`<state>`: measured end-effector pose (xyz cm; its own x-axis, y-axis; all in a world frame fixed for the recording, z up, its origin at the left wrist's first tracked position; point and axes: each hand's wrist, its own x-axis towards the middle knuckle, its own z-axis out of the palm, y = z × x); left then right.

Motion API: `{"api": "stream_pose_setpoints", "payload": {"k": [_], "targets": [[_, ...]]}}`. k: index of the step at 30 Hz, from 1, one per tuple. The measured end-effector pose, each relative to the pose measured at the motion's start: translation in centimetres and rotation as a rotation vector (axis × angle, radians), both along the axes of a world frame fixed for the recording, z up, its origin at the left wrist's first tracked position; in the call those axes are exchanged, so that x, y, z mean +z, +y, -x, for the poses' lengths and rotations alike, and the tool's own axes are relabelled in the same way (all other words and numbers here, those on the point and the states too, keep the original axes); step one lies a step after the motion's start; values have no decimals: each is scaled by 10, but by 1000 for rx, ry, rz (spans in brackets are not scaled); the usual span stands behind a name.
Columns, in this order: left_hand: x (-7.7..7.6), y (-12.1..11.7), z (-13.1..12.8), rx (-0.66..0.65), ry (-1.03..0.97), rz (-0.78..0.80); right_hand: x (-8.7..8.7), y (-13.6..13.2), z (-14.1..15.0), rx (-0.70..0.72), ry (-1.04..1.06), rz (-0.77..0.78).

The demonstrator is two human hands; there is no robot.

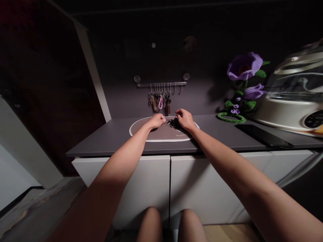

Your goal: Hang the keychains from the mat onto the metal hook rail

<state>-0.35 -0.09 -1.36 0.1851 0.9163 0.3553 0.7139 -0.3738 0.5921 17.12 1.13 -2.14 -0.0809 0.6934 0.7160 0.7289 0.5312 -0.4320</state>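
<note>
We observe both hands [157, 120] [185, 119] curled at the dark bunch [173, 122]; grip unclear. Snagged rings could drag the mat [156, 135].

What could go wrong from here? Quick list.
1. The small dark bunch sits between the left hand and right hand; its loose-looking parts could snag or slip from a fingertip grip.
2. The hanging keys crowd neighbouring hooks just above the hands, so a raised hand might catch them.
3. The phone reaches close to the counter's front edge; a swing of the right forearm could knock it off.
</note>
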Motion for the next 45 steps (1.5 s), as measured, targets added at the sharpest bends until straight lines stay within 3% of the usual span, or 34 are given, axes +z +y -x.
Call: {"api": "stream_pose_setpoints", "payload": {"k": [5,20,27,45], "targets": [[5,-4,-3,-4,-356,141,0,-1,1,12,-3,-1],[11,-1,0,-370,-1123,449,2,-4,4,50,-35,-35],[12,1,6,-517,-1229,528,3,-6,5,65,-48,-68],[23,-8,9,-631,-1404,389,7,-23,14,201,-71,-148]]}}
